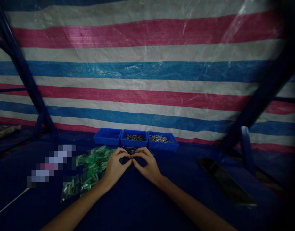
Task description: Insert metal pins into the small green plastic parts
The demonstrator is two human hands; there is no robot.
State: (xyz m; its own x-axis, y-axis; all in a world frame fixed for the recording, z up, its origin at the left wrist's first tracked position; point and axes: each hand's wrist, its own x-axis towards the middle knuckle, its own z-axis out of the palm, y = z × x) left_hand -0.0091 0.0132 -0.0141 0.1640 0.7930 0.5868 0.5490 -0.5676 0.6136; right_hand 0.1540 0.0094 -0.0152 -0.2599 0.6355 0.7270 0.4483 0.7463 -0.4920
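Note:
My left hand (116,166) and my right hand (147,165) rest on a dark blue table, fingertips meeting over a small heap of thin metal pins (131,150). The fingers of both hands curl in and pinch at the pins where the tips touch. Whether either hand actually holds a pin is too dim to tell. Just left of my left hand lies a pile of small green plastic bags (91,166). Behind the hands stand three blue trays (135,139) in a row; the middle and right trays hold metal pins, the left one looks bare.
A dark phone (225,181) lies flat on the table at the right. A striped pink, white and blue tarp (147,64) hangs close behind the trays. Blue metal frame bars (24,77) slant at both sides. A blurred-out object lies at the left.

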